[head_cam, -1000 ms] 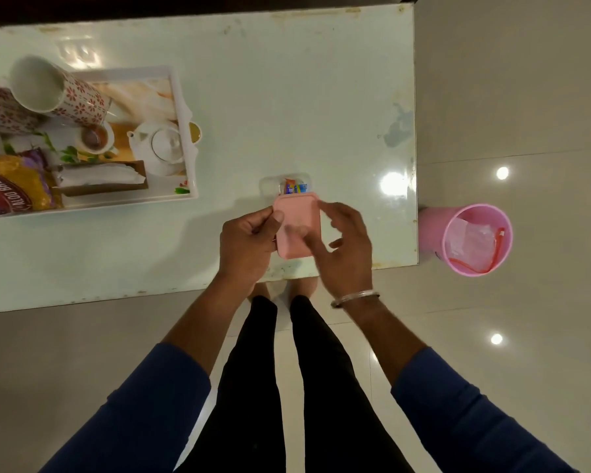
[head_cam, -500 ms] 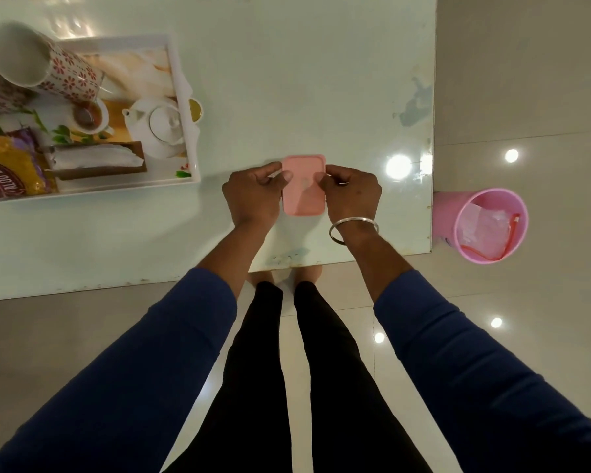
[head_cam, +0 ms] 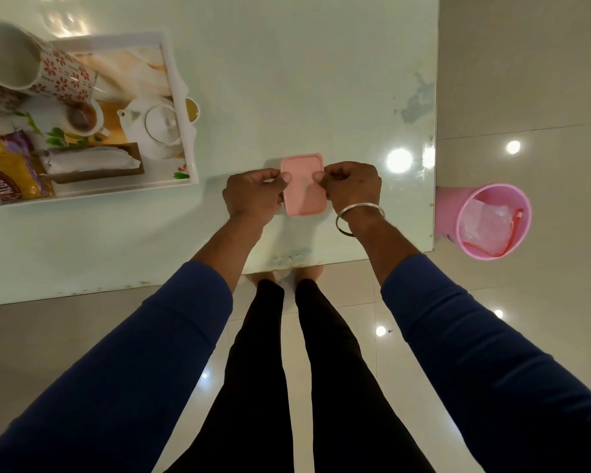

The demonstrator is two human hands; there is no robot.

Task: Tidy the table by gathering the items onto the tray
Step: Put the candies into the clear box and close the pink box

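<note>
I am gripping the pink lidded box (head_cam: pixel 303 184) from both sides at the centre of the frame, my left hand (head_cam: pixel 253 196) and right hand (head_cam: pixel 354 187) curled closed on its edges against the table (head_cam: pixel 287 80). The tray (head_cam: pixel 181 97) is sitting at upper left, well apart.

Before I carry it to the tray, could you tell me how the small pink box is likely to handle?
The pink box looks like rigid plastic, so it should stay stiff. It is small, probably light. Its glossy lid may be slippery; the left hand and right hand pinch its sides.
</note>
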